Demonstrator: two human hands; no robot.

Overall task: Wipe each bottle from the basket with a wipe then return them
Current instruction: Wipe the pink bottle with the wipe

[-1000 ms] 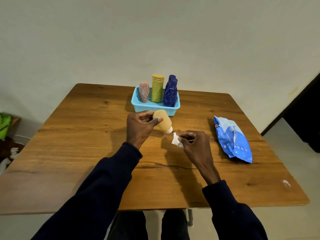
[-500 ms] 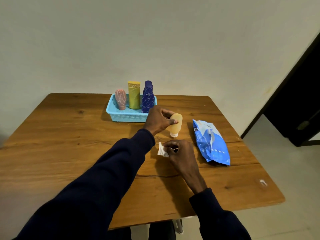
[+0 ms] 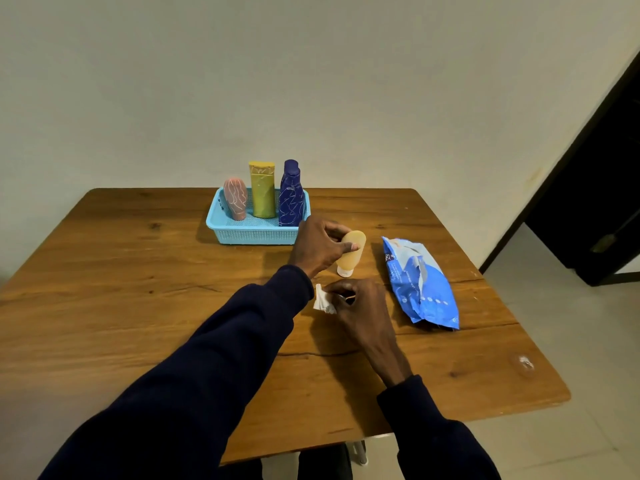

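Note:
My left hand point(image 3: 318, 245) grips a small orange bottle point(image 3: 350, 252), which stands cap down on the wooden table point(image 3: 138, 306) just right of the basket. A light blue basket point(image 3: 252, 232) at the back holds three upright bottles: a pink bottle point(image 3: 235, 199), a yellow tube point(image 3: 262, 190) and a dark blue bottle point(image 3: 290, 195). My right hand point(image 3: 360, 306) is closer to me, its fingers pinched on a crumpled white wipe point(image 3: 322, 300) that sticks out to the left.
A blue pack of wipes point(image 3: 419, 282) lies on the table to the right of my hands. The table's right edge drops to a tiled floor point(image 3: 571, 323), and a dark doorway point(image 3: 595, 202) stands at the far right.
My left hand has carried the orange bottle to the right and turned it upright, cap down on the table. My head has turned, shifting the scene. The right hand keeps the wipe.

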